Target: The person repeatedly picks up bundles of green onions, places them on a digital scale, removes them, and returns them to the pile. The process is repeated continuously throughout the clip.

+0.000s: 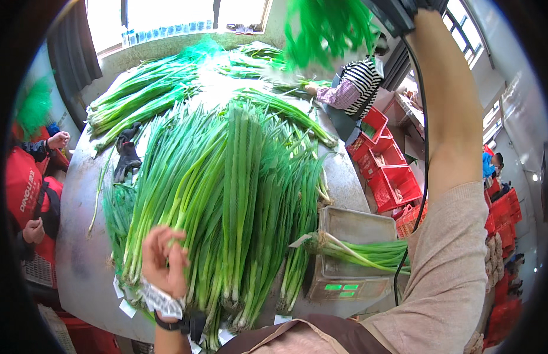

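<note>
My left hand (166,259) hovers over a thick pile of green onions (238,206) on the metal table (79,224), its fingers loosely curled and apart. White printed labels (161,301) are at its wrist, above a dark watch. My right arm (448,106) is raised to the top edge, beside a black device (389,13) with a cable and blurred green leaves (324,26); the hand's fingers are hidden. A bundle of green onions (368,256) lies across a scale with a metal tray (356,221) at the table's right. A black glove (128,159) lies left of the pile.
Another person's hands (34,231) and red clothing are at the left edge. A co-worker in striped clothing (359,85) works at the table's far right. Several red crates (395,186) stand to the right. More green onions (138,88) cover the far end, below a window.
</note>
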Motion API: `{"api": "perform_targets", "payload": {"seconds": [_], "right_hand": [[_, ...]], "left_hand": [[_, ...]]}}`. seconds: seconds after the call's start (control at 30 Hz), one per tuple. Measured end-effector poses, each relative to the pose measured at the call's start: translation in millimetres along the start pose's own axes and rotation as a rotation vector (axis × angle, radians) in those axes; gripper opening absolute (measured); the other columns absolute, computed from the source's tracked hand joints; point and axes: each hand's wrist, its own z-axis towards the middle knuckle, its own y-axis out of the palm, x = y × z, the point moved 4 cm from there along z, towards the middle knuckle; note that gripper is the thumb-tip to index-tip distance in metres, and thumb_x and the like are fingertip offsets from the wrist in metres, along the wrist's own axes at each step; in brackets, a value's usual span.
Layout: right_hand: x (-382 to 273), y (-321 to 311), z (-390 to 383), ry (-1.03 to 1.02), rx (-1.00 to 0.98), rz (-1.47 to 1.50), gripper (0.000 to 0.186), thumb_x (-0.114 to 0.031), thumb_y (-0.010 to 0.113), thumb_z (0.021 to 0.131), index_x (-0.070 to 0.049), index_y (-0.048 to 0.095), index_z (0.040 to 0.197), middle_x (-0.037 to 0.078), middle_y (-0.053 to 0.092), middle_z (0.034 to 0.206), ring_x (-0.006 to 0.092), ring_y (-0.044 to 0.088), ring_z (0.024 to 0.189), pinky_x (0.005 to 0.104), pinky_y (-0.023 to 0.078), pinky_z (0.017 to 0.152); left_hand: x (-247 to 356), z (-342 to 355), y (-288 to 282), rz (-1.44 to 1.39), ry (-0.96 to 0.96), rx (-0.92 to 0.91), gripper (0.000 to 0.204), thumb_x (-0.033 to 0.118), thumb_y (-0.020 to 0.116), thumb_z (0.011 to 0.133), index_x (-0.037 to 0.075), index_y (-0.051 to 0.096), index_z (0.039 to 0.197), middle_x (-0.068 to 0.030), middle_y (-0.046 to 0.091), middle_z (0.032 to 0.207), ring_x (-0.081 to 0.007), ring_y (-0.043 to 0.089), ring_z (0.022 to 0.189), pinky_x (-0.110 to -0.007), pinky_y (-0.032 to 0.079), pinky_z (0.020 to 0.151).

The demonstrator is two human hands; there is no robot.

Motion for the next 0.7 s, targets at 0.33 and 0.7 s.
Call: {"api": "perform_targets", "payload": {"seconds": [0.33,0.7], "right_hand": [[-207.7,158.3,-79.5,0.067,-0.892,1.025,0.040,-0.011,0.067,0.079,0.006,0.060,0.114,0.014,0.067,0.102,0.0251,0.063,0.096,0.0379,0.050,0.087],[-123.2,-76.8,-392.7,1.083,-1.185,0.588,0.036,-0.032,0.053,0.096,-0.004,0.064,0.114,0.005,0.068,0.099,0.0120,0.063,0.092,0.0275,0.051,0.078]], "left_hand": [[-3.8,-59.1,100.4,0.193,-0.078,-0.835,0.039,0.013,0.059,0.089,0.005,0.051,0.126,-0.0097,0.065,0.094,-0.0134,0.061,0.079,-0.029,0.050,0.073],[-78.7,-179.7,138.0,-0.026,-0.348,-1.121,0.024,0.015,0.050,0.095,-0.005,0.061,0.105,-0.0082,0.067,0.091,-0.0133,0.064,0.075,-0.026,0.052,0.069]]}}
